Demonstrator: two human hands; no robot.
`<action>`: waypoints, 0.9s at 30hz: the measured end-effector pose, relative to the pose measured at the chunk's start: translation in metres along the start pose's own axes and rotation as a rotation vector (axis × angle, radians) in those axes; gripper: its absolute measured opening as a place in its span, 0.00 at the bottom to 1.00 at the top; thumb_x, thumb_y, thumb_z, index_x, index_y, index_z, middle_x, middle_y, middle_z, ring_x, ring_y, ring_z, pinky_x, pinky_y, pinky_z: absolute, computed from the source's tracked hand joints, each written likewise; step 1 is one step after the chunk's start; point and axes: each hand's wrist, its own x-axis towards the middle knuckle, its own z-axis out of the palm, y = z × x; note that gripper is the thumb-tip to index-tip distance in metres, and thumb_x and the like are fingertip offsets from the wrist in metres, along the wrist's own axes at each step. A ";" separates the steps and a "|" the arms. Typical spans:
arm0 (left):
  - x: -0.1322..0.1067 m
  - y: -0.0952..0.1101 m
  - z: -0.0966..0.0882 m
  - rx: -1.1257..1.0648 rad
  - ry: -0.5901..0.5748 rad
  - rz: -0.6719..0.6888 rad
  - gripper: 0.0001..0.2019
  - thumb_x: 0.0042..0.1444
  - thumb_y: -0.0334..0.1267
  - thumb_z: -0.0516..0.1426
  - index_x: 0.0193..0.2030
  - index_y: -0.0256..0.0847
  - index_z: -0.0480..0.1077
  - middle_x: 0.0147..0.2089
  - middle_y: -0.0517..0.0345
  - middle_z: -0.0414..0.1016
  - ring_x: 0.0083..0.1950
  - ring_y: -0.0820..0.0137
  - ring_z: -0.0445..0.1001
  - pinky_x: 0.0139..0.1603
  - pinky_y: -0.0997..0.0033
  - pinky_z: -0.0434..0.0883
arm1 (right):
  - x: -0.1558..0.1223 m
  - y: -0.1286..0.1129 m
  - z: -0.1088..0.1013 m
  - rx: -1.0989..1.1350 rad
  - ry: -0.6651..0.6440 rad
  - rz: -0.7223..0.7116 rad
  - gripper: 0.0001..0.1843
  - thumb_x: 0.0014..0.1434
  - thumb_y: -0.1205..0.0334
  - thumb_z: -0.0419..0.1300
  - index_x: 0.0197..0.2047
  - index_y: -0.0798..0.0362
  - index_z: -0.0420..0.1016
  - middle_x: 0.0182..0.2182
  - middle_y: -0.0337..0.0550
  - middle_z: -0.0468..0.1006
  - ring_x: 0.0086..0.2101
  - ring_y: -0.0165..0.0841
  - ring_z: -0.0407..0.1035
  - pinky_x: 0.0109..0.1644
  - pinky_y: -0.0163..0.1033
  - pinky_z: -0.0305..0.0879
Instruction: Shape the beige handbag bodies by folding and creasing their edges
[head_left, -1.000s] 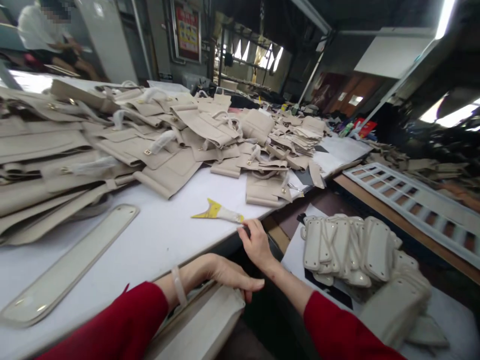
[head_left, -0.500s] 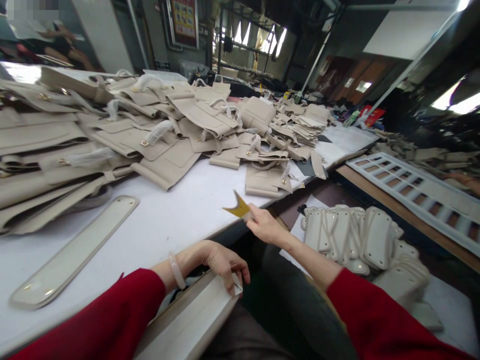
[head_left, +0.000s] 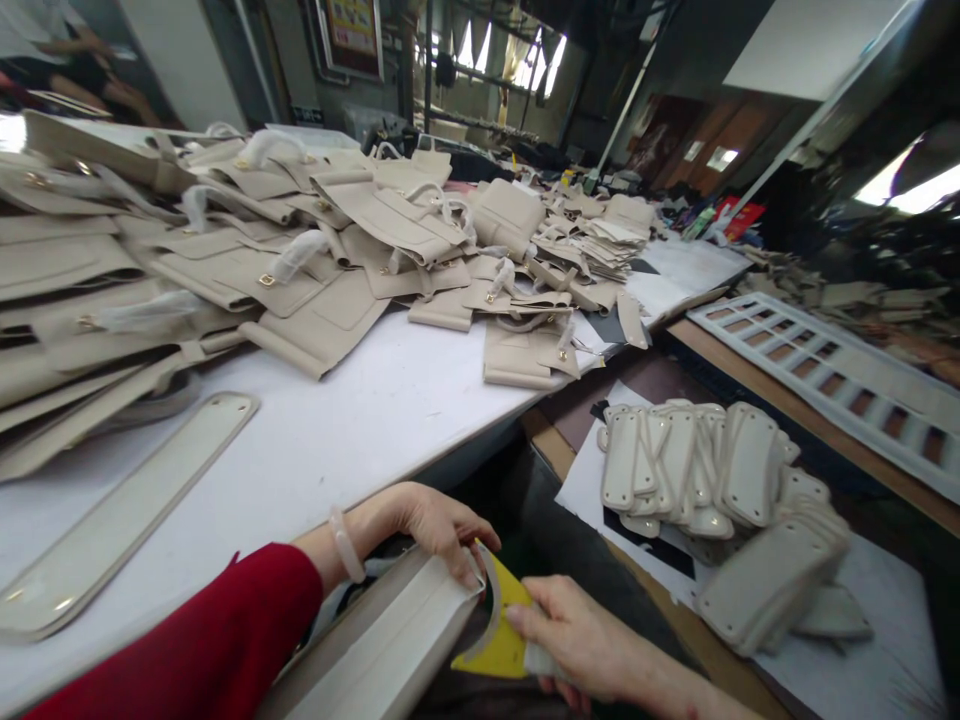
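My left hand point(head_left: 439, 525), with a pale bangle on its wrist, is closed on the end corner of a beige bag piece point(head_left: 386, 635) with a whitish inner face. The piece lies slanted over my lap at the table's front edge. My right hand point(head_left: 574, 632) grips a flat yellow tool point(head_left: 506, 630) with a deep curved notch between two points; a whitish part of it shows under the fingers. Its notch faces the held corner, and the upper point is close to my left fingertips. Whether the tool touches the piece I cannot tell.
Beige bag parts with wrapped handles point(head_left: 300, 255) heap across the white table point(head_left: 360, 430). A long pale strip point(head_left: 135, 510) lies at the left. Stacked pale panels with holes point(head_left: 675, 460) sit on a lower surface at right, near a slotted white rack point(head_left: 832, 370). A seated person point(head_left: 75, 60) is behind.
My right hand has brought the yellow tool down from above the table edge to the end of the bag piece. My left hand keeps its grip. The view has shifted slightly.
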 end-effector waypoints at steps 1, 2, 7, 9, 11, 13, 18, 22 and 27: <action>-0.001 0.001 -0.001 0.032 0.011 -0.010 0.51 0.42 0.50 0.68 0.69 0.29 0.53 0.63 0.39 0.67 0.62 0.48 0.66 0.63 0.54 0.64 | 0.001 -0.001 0.001 0.008 -0.007 0.000 0.14 0.65 0.50 0.49 0.39 0.53 0.65 0.18 0.35 0.71 0.11 0.25 0.61 0.10 0.25 0.55; -0.002 0.001 -0.002 0.062 0.017 -0.016 0.52 0.42 0.51 0.68 0.69 0.29 0.52 0.63 0.39 0.66 0.62 0.49 0.66 0.62 0.55 0.65 | 0.002 -0.002 0.002 0.020 -0.016 0.001 0.14 0.65 0.50 0.49 0.39 0.53 0.65 0.18 0.35 0.71 0.11 0.25 0.60 0.09 0.26 0.55; -0.005 0.006 -0.002 0.161 0.049 -0.032 0.50 0.47 0.54 0.64 0.70 0.29 0.50 0.66 0.39 0.63 0.64 0.51 0.65 0.63 0.58 0.63 | 0.006 0.001 0.006 0.112 -0.047 0.029 0.16 0.64 0.48 0.50 0.41 0.52 0.64 0.18 0.35 0.71 0.11 0.26 0.61 0.10 0.27 0.58; -0.006 0.007 -0.001 0.156 0.058 -0.037 0.48 0.48 0.52 0.63 0.70 0.31 0.51 0.66 0.40 0.63 0.64 0.52 0.65 0.63 0.58 0.63 | 0.007 0.002 0.008 0.137 -0.057 0.028 0.17 0.64 0.46 0.50 0.43 0.53 0.64 0.18 0.35 0.71 0.11 0.26 0.61 0.11 0.27 0.58; -0.006 0.008 0.000 0.127 0.061 -0.040 0.47 0.48 0.51 0.63 0.71 0.33 0.50 0.65 0.41 0.65 0.62 0.53 0.68 0.61 0.59 0.66 | 0.008 0.002 0.010 0.159 -0.069 0.025 0.18 0.64 0.45 0.49 0.43 0.53 0.64 0.18 0.35 0.71 0.11 0.26 0.61 0.11 0.27 0.58; -0.005 0.007 0.001 0.108 0.065 -0.043 0.49 0.48 0.51 0.64 0.71 0.31 0.49 0.64 0.39 0.65 0.61 0.53 0.69 0.60 0.59 0.67 | 0.009 0.003 0.013 0.175 -0.065 0.020 0.19 0.64 0.44 0.49 0.43 0.53 0.64 0.17 0.35 0.71 0.11 0.26 0.61 0.11 0.27 0.58; -0.005 0.004 0.003 0.084 0.097 -0.032 0.50 0.45 0.49 0.65 0.71 0.31 0.49 0.65 0.40 0.65 0.61 0.52 0.68 0.60 0.58 0.66 | 0.012 0.002 0.021 0.204 -0.037 0.026 0.21 0.63 0.42 0.49 0.42 0.53 0.63 0.17 0.35 0.71 0.10 0.26 0.60 0.11 0.27 0.56; -0.006 0.005 0.006 0.053 0.135 -0.041 0.51 0.43 0.46 0.67 0.71 0.33 0.50 0.64 0.42 0.67 0.60 0.52 0.70 0.58 0.59 0.68 | 0.015 -0.001 0.028 0.221 -0.005 0.046 0.22 0.62 0.42 0.50 0.42 0.54 0.64 0.16 0.36 0.71 0.10 0.26 0.60 0.12 0.27 0.56; -0.007 0.010 0.008 0.023 0.157 -0.070 0.54 0.40 0.46 0.68 0.72 0.31 0.47 0.66 0.38 0.62 0.62 0.52 0.67 0.61 0.58 0.65 | 0.017 -0.005 0.035 0.235 0.030 0.047 0.29 0.57 0.34 0.52 0.38 0.55 0.65 0.15 0.36 0.68 0.12 0.27 0.61 0.14 0.27 0.55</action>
